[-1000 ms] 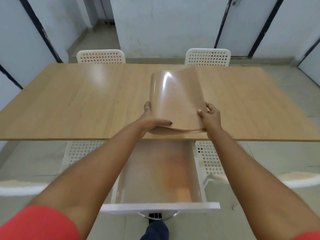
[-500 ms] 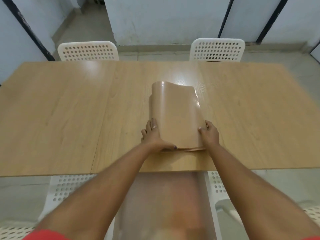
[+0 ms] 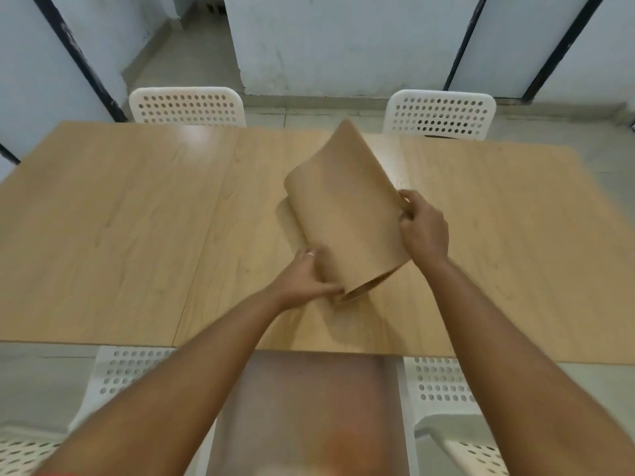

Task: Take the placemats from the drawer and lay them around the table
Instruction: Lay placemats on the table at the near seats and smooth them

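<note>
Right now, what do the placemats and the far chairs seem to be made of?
Placemats: thin flexible sheet, probably vinyl or silicone, smooth tan; they curl in both hands. Far chairs: likely moulded white plastic, perforated backs with a slight sheen.

Placemats [image 3: 343, 214] blurred; count of stacked sheets unreadable. Left hand [image 3: 305, 280] fingertips hidden under stack. Drawer [image 3: 305, 407] smeared, cut by bottom edge, contents indistinct. Tabletop [image 3: 120, 218] cut at left and right edges. Near chairs [image 3: 443, 389] partly hidden under tabletop.
</note>
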Tool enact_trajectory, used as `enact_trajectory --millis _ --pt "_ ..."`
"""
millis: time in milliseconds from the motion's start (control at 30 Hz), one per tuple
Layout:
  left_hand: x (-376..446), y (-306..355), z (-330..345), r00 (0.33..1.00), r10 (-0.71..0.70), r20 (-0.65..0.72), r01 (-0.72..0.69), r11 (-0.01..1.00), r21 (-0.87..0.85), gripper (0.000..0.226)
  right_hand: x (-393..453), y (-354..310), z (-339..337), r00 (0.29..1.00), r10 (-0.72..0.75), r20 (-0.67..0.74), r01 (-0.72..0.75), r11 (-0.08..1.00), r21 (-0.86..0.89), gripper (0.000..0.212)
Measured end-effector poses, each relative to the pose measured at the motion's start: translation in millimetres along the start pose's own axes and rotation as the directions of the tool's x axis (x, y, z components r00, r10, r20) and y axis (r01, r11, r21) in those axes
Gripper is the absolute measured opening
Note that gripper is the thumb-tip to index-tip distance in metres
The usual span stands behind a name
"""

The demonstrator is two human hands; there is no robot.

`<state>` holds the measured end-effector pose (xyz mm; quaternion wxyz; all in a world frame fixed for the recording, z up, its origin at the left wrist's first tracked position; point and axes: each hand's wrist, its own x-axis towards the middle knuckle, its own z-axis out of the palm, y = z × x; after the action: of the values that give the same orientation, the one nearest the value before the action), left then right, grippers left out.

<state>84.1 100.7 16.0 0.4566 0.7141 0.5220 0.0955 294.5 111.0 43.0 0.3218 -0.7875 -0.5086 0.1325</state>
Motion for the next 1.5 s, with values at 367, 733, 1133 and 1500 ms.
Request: enact_trajectory --millis 367,733,1133,1500 --pt "1 12 -64 0.826 -0.547 -0.140 -0.201 -0.054 -0.978 0.089 2 -78 -33 0.774 -0.588 0.236 0.633 0.731 -0.255 0.037" --pt "-49 -61 -36 0.607 -0.783 -0.132 0.515 0.515 -0.685 0.029 -106 -4 2 0.569 -0.174 0.804 0.662 0.677 -0.322 0.039" --pt "-24 -40 -3 0.678 -0.651 -0.342 0.647 0.749 -0.144 0.033 -81 39 15 0.871 0.190 0.454 -0.121 0.977 -0.175 0.046" --pt "-17 -38 7 0.658 -0.633 -0.407 0.694 0.720 0.003 0.038 -72 42 39 0.826 0.526 0.205 -0.457 0.836 -0.303 0.050"
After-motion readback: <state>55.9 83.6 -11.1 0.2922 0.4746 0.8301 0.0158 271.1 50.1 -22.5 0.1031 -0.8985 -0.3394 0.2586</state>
